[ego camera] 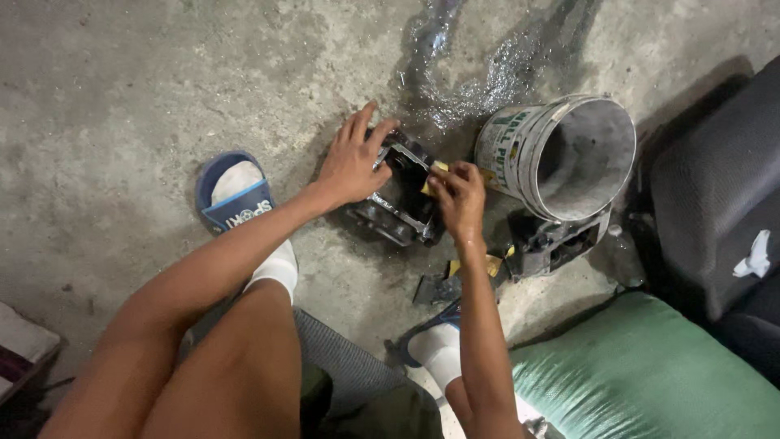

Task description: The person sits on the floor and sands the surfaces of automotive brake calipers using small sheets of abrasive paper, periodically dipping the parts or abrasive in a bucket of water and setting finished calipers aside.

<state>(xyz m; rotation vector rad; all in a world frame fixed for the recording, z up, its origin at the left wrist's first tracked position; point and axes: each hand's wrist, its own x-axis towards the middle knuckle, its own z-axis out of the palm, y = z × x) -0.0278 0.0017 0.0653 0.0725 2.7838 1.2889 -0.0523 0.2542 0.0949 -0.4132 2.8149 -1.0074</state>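
A dark, greasy metal part [398, 203] lies on the concrete floor in front of me. My left hand [351, 162] rests on its top left side, fingers spread over it and holding it steady. My right hand [457, 197] presses a small yellow piece [434, 176], perhaps sandpaper, against the part's right side with the fingertips pinched on it.
A dirty grey bucket [532, 142] lies tilted to the right, resting on another dark metal part [552, 244]. Small dark and yellow pieces [455, 276] lie near my right foot. A wet patch [479, 65] stains the floor. A green cushion [650, 374] and a black seat [715, 187] stand at right.
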